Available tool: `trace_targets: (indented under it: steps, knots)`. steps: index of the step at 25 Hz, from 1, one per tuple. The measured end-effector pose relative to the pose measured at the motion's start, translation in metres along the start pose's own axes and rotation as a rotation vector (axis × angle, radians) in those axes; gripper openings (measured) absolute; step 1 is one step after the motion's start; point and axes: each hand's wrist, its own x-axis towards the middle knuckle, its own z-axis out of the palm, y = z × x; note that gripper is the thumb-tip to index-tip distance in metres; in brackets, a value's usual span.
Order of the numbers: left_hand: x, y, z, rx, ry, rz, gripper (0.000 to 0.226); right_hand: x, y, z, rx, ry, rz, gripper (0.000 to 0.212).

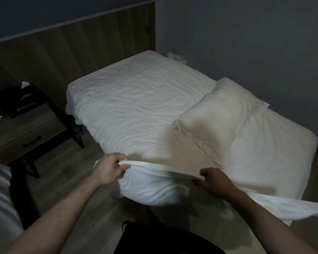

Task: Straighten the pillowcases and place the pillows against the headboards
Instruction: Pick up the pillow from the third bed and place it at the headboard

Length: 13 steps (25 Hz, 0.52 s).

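Note:
A white pillow (147, 187) in its pillowcase hangs in front of me at the near edge of the bed (128, 99). My left hand (109, 168) grips the case's upper edge at the left end. My right hand (214, 181) pinches the same edge further right, and the fabric is stretched taut between them. A second white pillow (218, 114) lies tilted on the right side of the mattress, away from the wooden headboard (72, 46) at the back left.
A wooden nightstand (24, 129) with a dark tissue box (18, 101) stands left of the bed. Wood floor runs between nightstand and bed. A grey wall closes in the bed's far and right side. A loose white cloth (290, 208) trails at the lower right.

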Motion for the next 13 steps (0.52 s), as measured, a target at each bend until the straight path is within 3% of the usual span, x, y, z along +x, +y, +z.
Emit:
trace_targets:
  steps: [5, 13]
  knots:
    - [0.0, -0.034, -0.022, -0.02, 0.116, 0.072, 0.007, 0.0, 0.0, -0.006, -0.068, -0.083, 0.19, 0.048]
    - [-0.023, -0.131, -0.108, -0.13, 0.347, -0.058, 0.011, 0.071, -0.148, -0.037, 0.046, 0.14, -0.101, 0.056]
